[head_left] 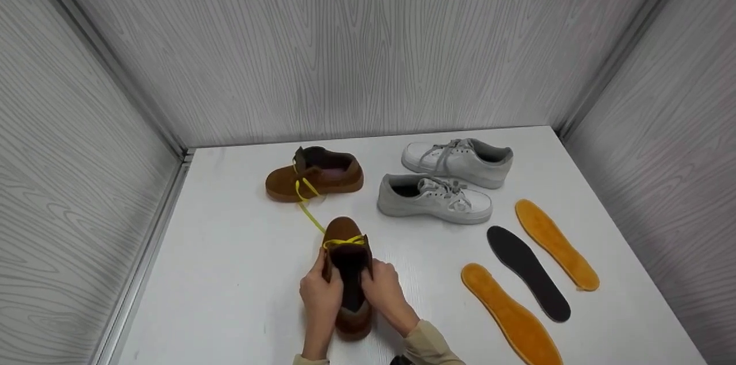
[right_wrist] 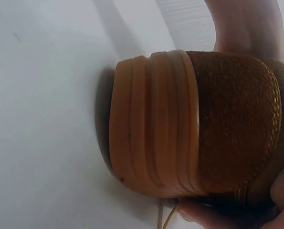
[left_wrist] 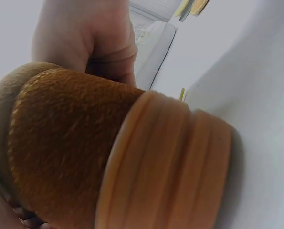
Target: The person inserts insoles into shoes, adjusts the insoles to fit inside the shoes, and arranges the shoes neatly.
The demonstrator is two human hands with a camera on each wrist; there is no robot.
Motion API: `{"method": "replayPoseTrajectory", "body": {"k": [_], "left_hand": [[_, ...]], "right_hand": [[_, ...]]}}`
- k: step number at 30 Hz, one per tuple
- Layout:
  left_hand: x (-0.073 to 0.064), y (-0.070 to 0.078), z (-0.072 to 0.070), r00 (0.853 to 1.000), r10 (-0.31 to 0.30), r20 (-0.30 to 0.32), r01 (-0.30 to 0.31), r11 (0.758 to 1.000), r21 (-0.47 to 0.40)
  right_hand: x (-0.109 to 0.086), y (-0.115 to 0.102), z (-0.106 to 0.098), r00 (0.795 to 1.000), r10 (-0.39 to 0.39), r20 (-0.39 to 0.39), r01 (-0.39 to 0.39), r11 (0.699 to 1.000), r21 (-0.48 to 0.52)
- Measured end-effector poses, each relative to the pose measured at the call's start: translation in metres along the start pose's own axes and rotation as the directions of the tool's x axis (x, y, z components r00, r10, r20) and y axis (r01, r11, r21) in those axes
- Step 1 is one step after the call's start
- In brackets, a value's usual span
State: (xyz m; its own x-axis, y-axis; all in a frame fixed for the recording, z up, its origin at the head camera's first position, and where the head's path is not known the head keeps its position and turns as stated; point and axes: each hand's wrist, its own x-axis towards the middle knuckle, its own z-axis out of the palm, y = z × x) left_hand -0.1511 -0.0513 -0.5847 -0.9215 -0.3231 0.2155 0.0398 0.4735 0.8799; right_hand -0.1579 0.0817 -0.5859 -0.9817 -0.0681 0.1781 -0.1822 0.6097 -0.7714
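Note:
A brown suede shoe (head_left: 342, 228) with yellow laces (head_left: 345, 241) lies toe away from me near the table's front, its dark inside facing up. My left hand (head_left: 321, 295) grips the left side of its opening, thumb inside and fingers outside. On the opposite side my right hand (head_left: 384, 289) holds the collar in the same way. Both wrist views are filled by the shoe's heel: brown suede (left_wrist: 70, 148) above a ridged tan sole (right_wrist: 151, 124). The fingers beyond the heel are partly hidden by it.
A second brown shoe (head_left: 339, 182) with yellow laces sits farther back left. Two white sneakers (head_left: 428, 204) stand back right, toes pointing opposite ways. At right lie two orange insoles (head_left: 558, 244) with a black insole (head_left: 529, 273) between them. Panels (head_left: 368, 54) wall the table's back and sides.

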Motion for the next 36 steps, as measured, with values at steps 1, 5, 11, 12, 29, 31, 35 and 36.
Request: {"method": "replayPoseTrajectory", "body": {"k": [1, 5, 11, 12, 29, 31, 35, 36], "left_hand": [[-0.003, 0.0, -0.002, 1.0, -0.016, 0.008, 0.016, 1.0, -0.001], [-0.01, -0.001, -0.005, 0.999, -0.047, 0.007, 0.047, 0.999, -0.004], [-0.012, 0.0, -0.007, 0.998, -0.04, -0.046, 0.039, 0.999, -0.027], [-0.011, 0.001, -0.009, 0.998, -0.038, -0.051, 0.037, 0.999, -0.03], [0.028, 0.0, -0.065, 0.988, -0.011, -0.152, 0.001, 0.998, -0.068], [0.034, -0.005, -0.072, 0.987, -0.015, -0.162, 0.006, 0.998, -0.059], [0.042, -0.017, -0.082, 0.987, -0.019, -0.157, 0.013, 0.999, -0.036], [0.044, -0.02, -0.085, 0.988, -0.016, -0.155, 0.011, 0.999, -0.033]], "right_hand": [[0.0, 0.0, 0.001, 1.0, 0.001, -0.003, -0.001, 1.0, 0.009], [-0.002, 0.0, 0.003, 0.999, 0.022, -0.031, -0.021, 0.999, 0.045], [-0.003, -0.001, 0.005, 0.995, 0.062, -0.077, -0.051, 0.99, 0.13], [-0.003, -0.002, 0.005, 0.995, 0.058, -0.081, -0.046, 0.989, 0.139], [0.02, -0.051, 0.013, 0.999, -0.041, 0.0, 0.04, 0.973, 0.229], [0.023, -0.056, 0.016, 0.997, -0.063, 0.037, 0.052, 0.97, 0.238], [0.03, -0.062, 0.024, 0.989, -0.096, 0.112, 0.067, 0.969, 0.24], [0.032, -0.063, 0.026, 0.985, -0.103, 0.135, 0.067, 0.967, 0.248]]}}
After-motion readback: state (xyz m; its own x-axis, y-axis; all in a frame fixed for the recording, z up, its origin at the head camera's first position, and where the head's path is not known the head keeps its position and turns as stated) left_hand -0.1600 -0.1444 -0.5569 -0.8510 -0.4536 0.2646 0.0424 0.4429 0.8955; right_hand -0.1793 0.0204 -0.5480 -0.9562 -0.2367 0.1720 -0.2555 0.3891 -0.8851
